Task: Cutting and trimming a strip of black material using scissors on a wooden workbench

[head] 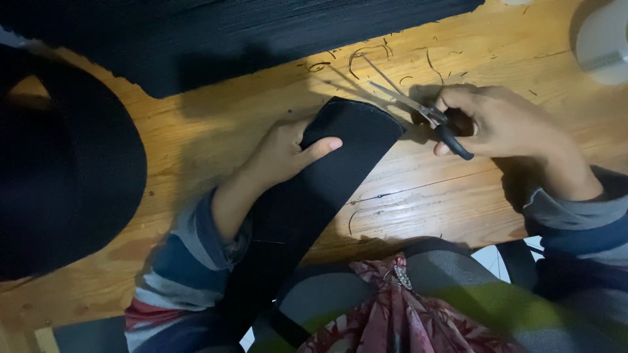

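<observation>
My left hand (284, 151) grips a long strip of black fabric (327, 176) near its rounded top end, thumb lying across it. The strip runs from the wooden table (418, 196) down toward my lap. My right hand (504, 121) holds a pair of black-handled scissors (418, 108); the blades are parted and point up-left, their tips just past the strip's upper right edge.
A large sheet of black fabric (216, 33) lies across the far side of the table. Another rounded black piece (59, 170) covers the left side. Black thread scraps (366, 55) lie near the scissors. A white roll (605, 39) sits at the far right corner.
</observation>
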